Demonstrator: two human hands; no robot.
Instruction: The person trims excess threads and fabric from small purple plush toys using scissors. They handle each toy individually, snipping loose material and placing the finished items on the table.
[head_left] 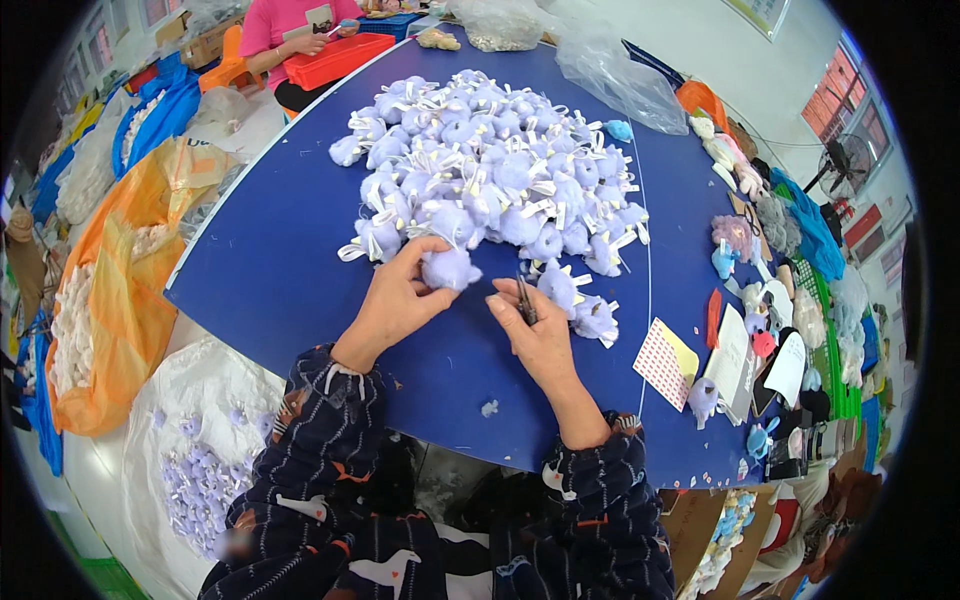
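Observation:
Between the thumb and fingers of my left hand [392,302] is a small fluffy lilac plush piece [450,268], held just above the blue table [440,370]. My right hand [541,340] is closed around small dark snips [525,303], their tips pointing away from me and apart from the plush piece. Beyond both hands spreads a large pile of similar lilac plush pieces [500,170] with white ribbon loops and tags. A couple of loose plush pieces [594,319] lie just right of my right hand.
At the right lie a sticker sheet [666,362], papers [732,358] and assorted plush toys [735,235]. A white sack [200,385] with lilac pieces is on the floor at lower left, near an orange bag [125,320]. Across the table, a person in pink [285,30] has a red tray [340,60].

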